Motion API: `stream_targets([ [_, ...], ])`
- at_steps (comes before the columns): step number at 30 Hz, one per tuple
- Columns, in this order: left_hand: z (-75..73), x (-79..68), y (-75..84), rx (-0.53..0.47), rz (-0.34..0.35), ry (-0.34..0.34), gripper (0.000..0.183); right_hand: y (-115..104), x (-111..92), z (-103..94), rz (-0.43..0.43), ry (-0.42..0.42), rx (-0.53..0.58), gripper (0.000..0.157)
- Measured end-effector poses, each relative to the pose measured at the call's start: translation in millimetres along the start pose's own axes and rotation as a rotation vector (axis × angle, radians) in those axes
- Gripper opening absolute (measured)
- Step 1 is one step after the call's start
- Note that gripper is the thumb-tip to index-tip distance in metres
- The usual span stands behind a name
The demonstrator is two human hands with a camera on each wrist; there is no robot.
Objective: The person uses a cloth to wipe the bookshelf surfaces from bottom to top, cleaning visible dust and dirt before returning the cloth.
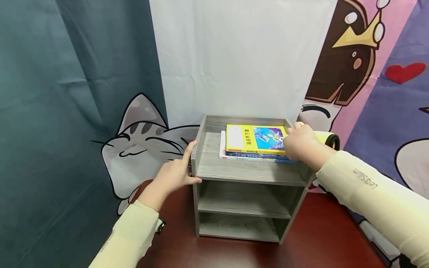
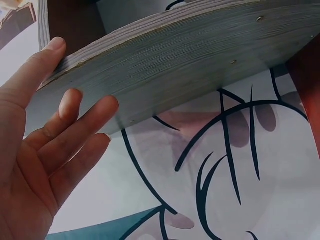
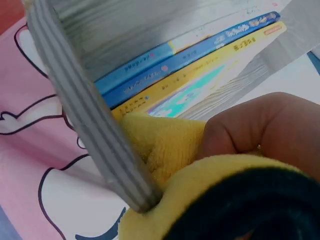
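A small grey wood-grain shelf unit (image 1: 248, 173) stands upright between my hands. On its top level lies a stack of several books, with a yellow-covered book (image 1: 235, 137) uppermost and blue book spines (image 3: 150, 80) under it. My left hand (image 1: 172, 175) rests against the left side panel (image 2: 175, 65), its fingers fairly straight and not wrapped round the board. At the right side panel (image 3: 92, 110), my right hand (image 1: 301, 141) grips a fluffy yellow cloth (image 3: 165, 137) with a black edge. The cloth touches that panel's end, and part of it hangs outward beyond the panel.
Two lower compartments (image 1: 243, 201) face me under the book level. The unit stands on a dark red tabletop (image 1: 321, 230). Close behind it hangs a white curtain (image 1: 234, 56), with cartoon-printed fabric (image 1: 134, 156) at the left and more at the right.
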State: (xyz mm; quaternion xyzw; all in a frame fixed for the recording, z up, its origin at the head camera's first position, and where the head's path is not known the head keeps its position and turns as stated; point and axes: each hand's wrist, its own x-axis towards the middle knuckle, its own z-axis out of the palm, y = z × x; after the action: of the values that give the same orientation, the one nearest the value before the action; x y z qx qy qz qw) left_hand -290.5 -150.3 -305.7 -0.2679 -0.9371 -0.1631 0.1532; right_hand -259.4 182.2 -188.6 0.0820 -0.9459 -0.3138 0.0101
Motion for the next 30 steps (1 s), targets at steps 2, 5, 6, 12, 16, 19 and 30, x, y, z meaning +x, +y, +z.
stream_targets([
  [2,-1.8,0.9,-0.3,0.003,-0.006,-0.010,0.113,-3,-4,-0.7,-0.020,0.015,-0.025,0.032],
  [5,-4.8,2.4,-0.4,0.008,-0.012,-0.019,0.113,-7,-8,-0.8,-0.057,0.038,-0.072,0.029],
  [6,-5.6,2.8,-0.4,0.008,-0.013,-0.021,0.113,-9,-8,-0.6,-0.067,0.040,-0.085,0.027],
  [12,-7.3,1.7,1.6,-0.016,-0.015,-0.041,0.113,-17,-3,4.9,-0.078,-0.003,-0.113,0.018],
  [16,-5.8,0.1,3.1,-0.022,-0.021,-0.048,0.113,-20,2,10.2,-0.074,-0.036,-0.110,0.017],
  [19,-4.7,-0.1,3.5,-0.021,-0.022,-0.047,0.113,-24,-2,13.2,-0.090,-0.030,-0.100,0.016],
  [30,-4.9,1.6,1.9,-0.036,-0.028,-0.053,0.112,-33,-10,17.4,-0.118,0.012,-0.110,0.017],
])
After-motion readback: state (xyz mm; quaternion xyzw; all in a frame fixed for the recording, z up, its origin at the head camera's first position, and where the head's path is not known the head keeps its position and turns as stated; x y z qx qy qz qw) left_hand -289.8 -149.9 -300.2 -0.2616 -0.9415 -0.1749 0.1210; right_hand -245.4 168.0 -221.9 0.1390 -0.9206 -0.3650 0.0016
